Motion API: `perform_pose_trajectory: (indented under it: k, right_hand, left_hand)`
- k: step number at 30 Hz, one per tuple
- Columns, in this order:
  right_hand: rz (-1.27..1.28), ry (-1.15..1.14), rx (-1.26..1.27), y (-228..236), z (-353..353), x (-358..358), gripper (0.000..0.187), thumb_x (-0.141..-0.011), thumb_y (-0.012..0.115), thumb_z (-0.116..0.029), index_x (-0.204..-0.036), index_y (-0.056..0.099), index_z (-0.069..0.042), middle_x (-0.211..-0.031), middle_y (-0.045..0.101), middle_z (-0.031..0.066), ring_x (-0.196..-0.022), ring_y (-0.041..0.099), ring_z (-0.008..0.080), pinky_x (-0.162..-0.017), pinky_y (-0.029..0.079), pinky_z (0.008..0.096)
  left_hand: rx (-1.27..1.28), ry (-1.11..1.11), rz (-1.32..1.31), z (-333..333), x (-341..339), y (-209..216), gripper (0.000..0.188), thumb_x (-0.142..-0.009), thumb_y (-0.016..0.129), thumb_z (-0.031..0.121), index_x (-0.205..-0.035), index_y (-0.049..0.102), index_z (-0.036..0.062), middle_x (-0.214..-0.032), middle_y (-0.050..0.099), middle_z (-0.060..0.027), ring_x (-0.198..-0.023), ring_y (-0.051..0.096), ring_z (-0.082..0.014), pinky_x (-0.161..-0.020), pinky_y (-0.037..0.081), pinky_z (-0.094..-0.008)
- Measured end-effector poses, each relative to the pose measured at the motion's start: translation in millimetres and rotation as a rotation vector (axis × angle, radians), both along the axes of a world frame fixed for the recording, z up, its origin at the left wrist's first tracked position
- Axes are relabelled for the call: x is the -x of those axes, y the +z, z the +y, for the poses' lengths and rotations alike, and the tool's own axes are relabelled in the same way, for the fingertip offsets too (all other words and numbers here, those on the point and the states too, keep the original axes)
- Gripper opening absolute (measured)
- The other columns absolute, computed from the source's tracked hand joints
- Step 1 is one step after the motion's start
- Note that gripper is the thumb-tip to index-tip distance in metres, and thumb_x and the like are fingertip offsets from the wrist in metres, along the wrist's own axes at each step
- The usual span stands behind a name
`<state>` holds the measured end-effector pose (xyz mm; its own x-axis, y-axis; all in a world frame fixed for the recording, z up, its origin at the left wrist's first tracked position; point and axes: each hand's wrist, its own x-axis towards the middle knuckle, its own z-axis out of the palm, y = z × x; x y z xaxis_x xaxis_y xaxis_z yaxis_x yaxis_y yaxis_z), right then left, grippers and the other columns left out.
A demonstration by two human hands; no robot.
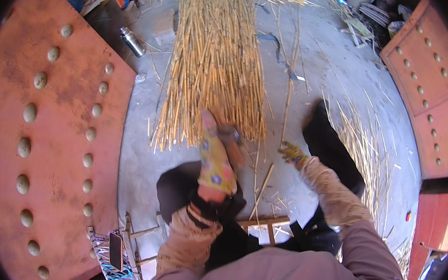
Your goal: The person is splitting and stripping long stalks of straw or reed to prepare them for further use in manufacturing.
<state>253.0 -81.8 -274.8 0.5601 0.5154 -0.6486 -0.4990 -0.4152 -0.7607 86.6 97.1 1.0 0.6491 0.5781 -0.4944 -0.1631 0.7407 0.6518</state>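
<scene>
A wide layer of straw-coloured reed stalks (pixel 222 64) lies on the floor ahead of me, cut ends toward me. Over its near edge is my left hand (pixel 214 160), in a yellow floral glove; its fingers are smeared by motion. Beside that hand is a blurred brown object (pixel 230 142) whose kind I cannot make out. My right hand (pixel 293 155), also in a patterned glove, is closed around the near end of one long thin reed stalk (pixel 288 98), which slants away from me to the right of the layer.
Loose stalks (pixel 363 153) lie in a heap on the right. A metal flask (pixel 132 42) stands at the far left. Red studded door panels (pixel 61 128) flank the floor. A phone (pixel 115 251) rests on a small woven-seat chair (pixel 109 264) to my left.
</scene>
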Motion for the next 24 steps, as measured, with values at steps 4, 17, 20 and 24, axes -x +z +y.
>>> perform_pose_trajectory:
  k: [4,17,20,24]
  right_hand:
    - [-0.276,0.068,0.366,-101.6,31.3,-1.3,0.039,-0.075,0.054,-0.021,-0.110,0.045,-0.007,-0.083,0.056,0.0071,-0.060,0.050,0.0141,-0.048,0.040,0.0264]
    - [0.260,0.120,-0.505,32.2,29.1,-29.6,0.025,-0.080,0.044,-0.017,-0.100,0.053,-0.005,-0.081,0.057,0.0071,-0.065,0.052,0.0139,-0.055,0.041,0.0246]
    - [-0.561,0.744,-0.284,65.5,-7.1,-26.7,0.027,-0.078,0.047,-0.013,-0.102,0.053,-0.002,-0.091,0.057,0.0076,-0.083,0.054,0.0145,-0.072,0.043,0.0245]
    - [-0.194,0.560,-0.263,119.6,-31.3,13.1,0.026,-0.079,0.046,-0.010,-0.103,0.052,-0.001,-0.096,0.055,0.0087,-0.089,0.052,0.0148,-0.080,0.040,0.0242]
  left_hand:
    - [-0.051,0.025,0.060,-11.6,-8.6,6.2,0.038,-0.079,0.042,0.049,-0.064,0.044,0.0146,-0.054,0.038,0.0032,-0.040,0.034,-0.0069,-0.035,0.028,-0.0181]
    - [0.177,-0.162,0.236,-26.8,-12.6,-12.3,0.044,-0.073,0.047,0.055,-0.064,0.047,0.0112,-0.051,0.042,0.0010,-0.040,0.041,-0.0112,-0.037,0.037,-0.0240]
    - [0.198,-0.305,0.220,-44.9,-8.3,-22.6,0.046,-0.072,0.046,0.056,-0.066,0.048,0.0108,-0.052,0.042,0.0007,-0.041,0.041,-0.0111,-0.037,0.036,-0.0240]
    - [0.250,-0.542,0.186,-71.3,8.9,-45.2,0.048,-0.072,0.045,0.058,-0.068,0.049,0.0102,-0.053,0.043,0.0003,-0.042,0.041,-0.0109,-0.037,0.035,-0.0239]
